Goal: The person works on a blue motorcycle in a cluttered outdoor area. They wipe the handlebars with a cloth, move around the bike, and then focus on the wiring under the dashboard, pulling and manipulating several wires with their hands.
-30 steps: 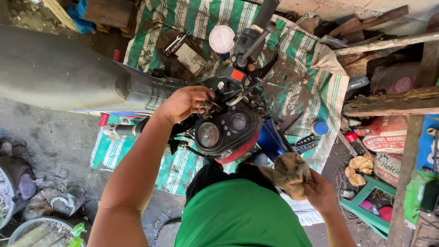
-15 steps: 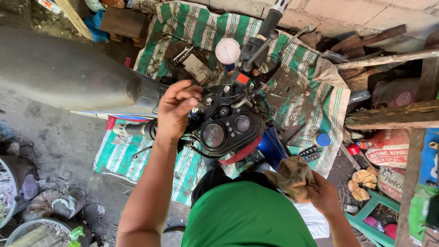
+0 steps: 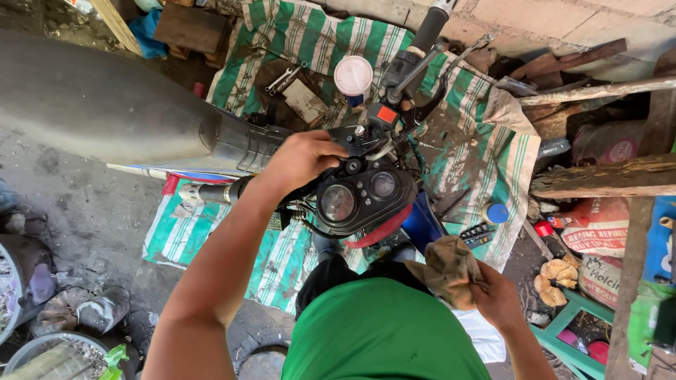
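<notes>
I look down on a motorcycle's handlebar area. My left hand rests with curled fingers on the top of the steering head, just left of the black twin-dial instrument cluster; what it grips is hidden under the fingers. My right hand holds a dirty brown rag low at the right, apart from the bike. The right handlebar with its black grip and lever points up and away. The left grip sticks out leftward. My green shirt fills the bottom centre.
A green-and-white striped sack lies under the bike with wrenches and a white-lidded jar on it. The dark seat or tank spans the left. Wooden planks, printed bags and a green stool crowd the right.
My left hand has shifted slightly on the steering head, and the view has tilted so the handlebar sits lower in frame. The right hand keeps the rag in the same place.
</notes>
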